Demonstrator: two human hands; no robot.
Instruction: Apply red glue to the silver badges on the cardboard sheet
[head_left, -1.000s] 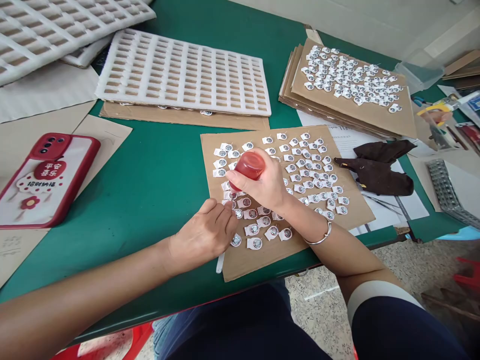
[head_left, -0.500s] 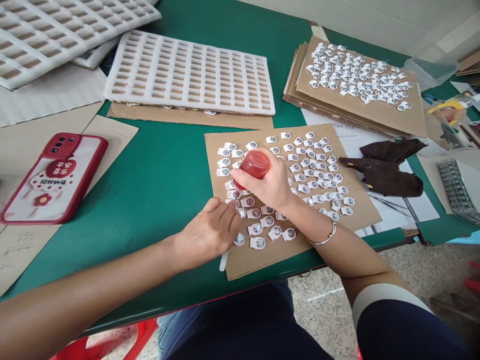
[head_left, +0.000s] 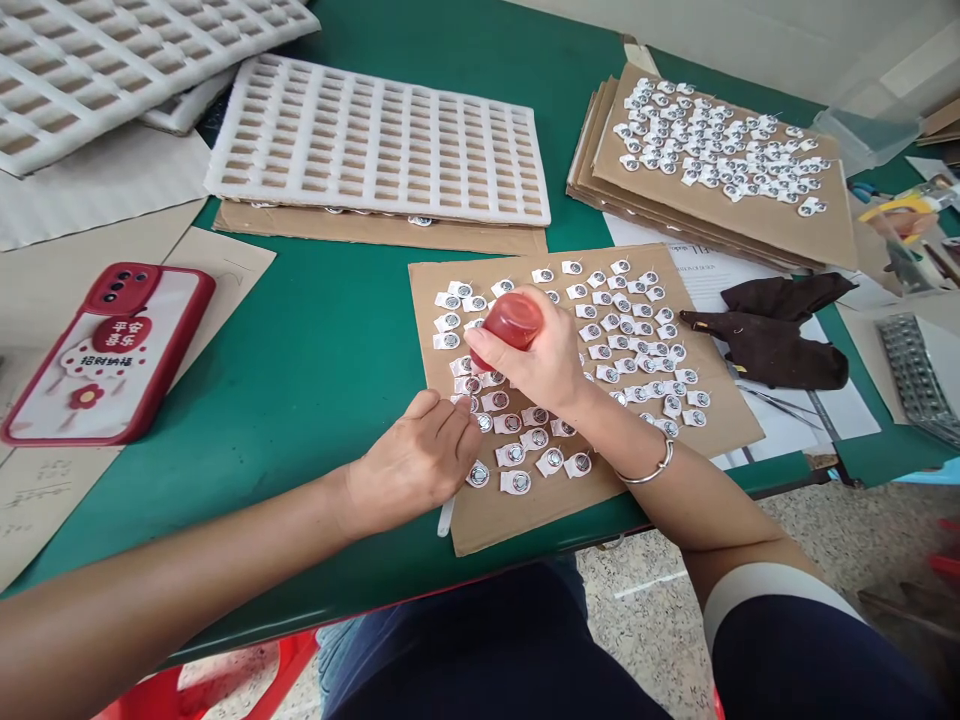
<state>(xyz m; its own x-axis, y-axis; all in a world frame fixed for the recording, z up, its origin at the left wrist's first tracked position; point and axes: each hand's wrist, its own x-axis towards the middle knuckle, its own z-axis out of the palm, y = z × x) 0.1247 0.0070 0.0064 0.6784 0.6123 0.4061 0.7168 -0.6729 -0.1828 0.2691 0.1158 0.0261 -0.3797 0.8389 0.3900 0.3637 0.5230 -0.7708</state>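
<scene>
A brown cardboard sheet [head_left: 480, 520] lies at the table's near edge, covered with several small white tabs [head_left: 516, 482] bearing round silvery pieces. My right hand [head_left: 544, 355] is wrapped round a red translucent bottle [head_left: 511, 320], tilted over the sheet's left part; its lower end is hidden by the fingers. My left hand [head_left: 431, 445] rests at the sheet's left edge with its fingers curled closed beside the tabs. Whatever its fingertips pinch is too small to make out. Under that hand a thin white strip [head_left: 445, 518] sticks out.
Left lies a red-framed phone [head_left: 112, 355] on cardboard. White foam grids [head_left: 382, 145] stand at the back. A cardboard stack with more tabs [head_left: 727, 150] is back right. Dark cloth [head_left: 787, 335], tweezers [head_left: 784, 402] and a clear tray [head_left: 919, 375] lie right.
My right hand and the red bottle have shifted very slightly right and away from the left hand. My left hand has hardly moved.
</scene>
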